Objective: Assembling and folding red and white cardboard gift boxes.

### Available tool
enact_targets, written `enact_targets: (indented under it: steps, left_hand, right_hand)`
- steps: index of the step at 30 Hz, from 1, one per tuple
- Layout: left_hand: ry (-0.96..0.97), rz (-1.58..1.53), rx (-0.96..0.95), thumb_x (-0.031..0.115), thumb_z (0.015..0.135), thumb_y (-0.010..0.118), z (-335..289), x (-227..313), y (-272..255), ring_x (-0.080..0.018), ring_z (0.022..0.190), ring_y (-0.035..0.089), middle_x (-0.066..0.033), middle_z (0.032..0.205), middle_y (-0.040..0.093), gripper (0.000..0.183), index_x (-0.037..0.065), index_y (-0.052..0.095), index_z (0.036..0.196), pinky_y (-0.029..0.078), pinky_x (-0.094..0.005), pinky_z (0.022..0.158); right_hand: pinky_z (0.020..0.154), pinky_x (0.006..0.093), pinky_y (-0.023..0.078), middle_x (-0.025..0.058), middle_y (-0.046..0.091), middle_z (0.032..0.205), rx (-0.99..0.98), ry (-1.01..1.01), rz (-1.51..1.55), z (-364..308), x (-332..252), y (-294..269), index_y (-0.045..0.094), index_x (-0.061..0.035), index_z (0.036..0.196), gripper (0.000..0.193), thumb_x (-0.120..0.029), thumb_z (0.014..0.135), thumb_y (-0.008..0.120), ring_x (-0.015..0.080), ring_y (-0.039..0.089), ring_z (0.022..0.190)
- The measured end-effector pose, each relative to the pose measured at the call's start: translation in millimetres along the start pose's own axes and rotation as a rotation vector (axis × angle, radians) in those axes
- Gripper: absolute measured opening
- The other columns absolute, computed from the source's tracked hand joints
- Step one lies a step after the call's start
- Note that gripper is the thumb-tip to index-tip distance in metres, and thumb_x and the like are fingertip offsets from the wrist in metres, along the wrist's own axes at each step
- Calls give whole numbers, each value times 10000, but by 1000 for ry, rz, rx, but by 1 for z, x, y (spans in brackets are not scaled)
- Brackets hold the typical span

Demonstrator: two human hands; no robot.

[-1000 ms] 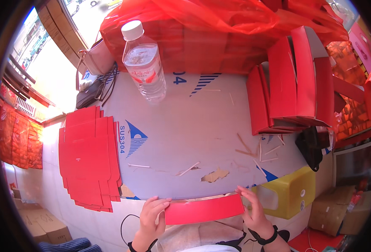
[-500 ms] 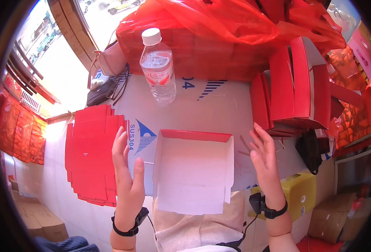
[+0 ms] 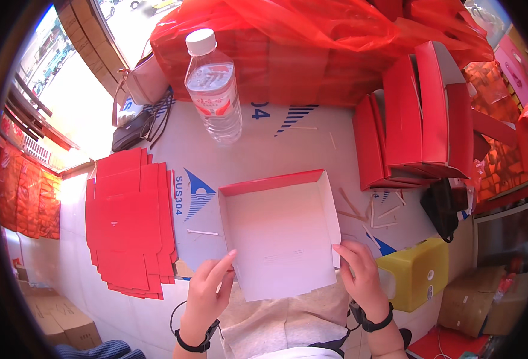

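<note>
A half-folded cardboard box [image 3: 279, 233], white inside with a red far wall, lies before me at the table's near edge. Its far and side walls stand up, while the near side lies flat and juts over my lap. My left hand [image 3: 211, 288] has its fingers bent at the box's near left edge, forefinger and thumb closing on it. On the opposite side my right hand [image 3: 359, 269] grips the near end of the right wall between fingers and thumb. Black straps with small devices circle both wrists.
A stack of flat red box blanks [image 3: 129, 224] lies on the left. Folded red boxes [image 3: 416, 119] are piled at the right. Behind stand a water bottle [image 3: 215, 99] and a large red plastic bag [image 3: 276, 54]. Small sticks [image 3: 389, 212] lie scattered beside a yellow stool [image 3: 416, 275].
Both hands have come down and inward from beside the box onto its near left and right edges. The box is turned slightly, its far right corner now higher.
</note>
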State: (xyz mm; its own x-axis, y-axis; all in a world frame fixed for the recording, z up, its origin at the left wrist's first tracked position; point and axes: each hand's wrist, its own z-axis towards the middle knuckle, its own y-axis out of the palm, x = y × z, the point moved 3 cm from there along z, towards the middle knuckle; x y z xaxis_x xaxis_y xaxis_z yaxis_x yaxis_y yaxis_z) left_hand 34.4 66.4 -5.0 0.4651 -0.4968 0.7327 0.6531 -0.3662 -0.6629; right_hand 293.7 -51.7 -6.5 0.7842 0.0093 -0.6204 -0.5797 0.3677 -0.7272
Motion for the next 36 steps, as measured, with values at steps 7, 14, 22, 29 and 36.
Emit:
enact_targets:
  steps: [7,14,22,29,36]
  left_hand:
    - [110,319,-40,27,629,793,28,17,-10,-336,1044,557,-144,1117,588,537,75,605,1130,473,-433,862]
    - [148,223,105,180,680,820,26,15,9,-272,722,593,-112,965,590,336,60,590,894,484,-375,609]
    - [61,117,125,133,751,794,31,14,21,-244,601,555,-113,799,538,361,33,509,949,448,-321,504]
    - [106,113,118,98,742,788,27,12,13,-223,601,547,-96,774,521,260,46,592,906,443,-318,506]
    - [94,26,80,114,712,802,18,5,8,-215,628,544,-79,768,506,181,59,674,827,439,-311,522]
  right_hand:
    - [837,406,486,127,572,1140,-33,-26,-161,24,4,-3,618,-79,946,237,-62,737,730,335,578,988]
    - [670,390,476,92,535,899,-15,-12,-187,28,-6,2,578,-83,849,240,-152,726,773,294,571,793]
    - [592,364,458,82,488,781,2,-21,-178,29,-10,5,592,-82,843,215,-146,735,767,275,548,686]
    - [593,351,457,73,472,776,-26,7,-84,15,-1,9,652,-120,866,170,-148,741,763,249,542,688]
    - [630,350,458,75,472,796,-77,6,12,8,2,11,666,-139,848,146,-167,743,764,252,534,732]
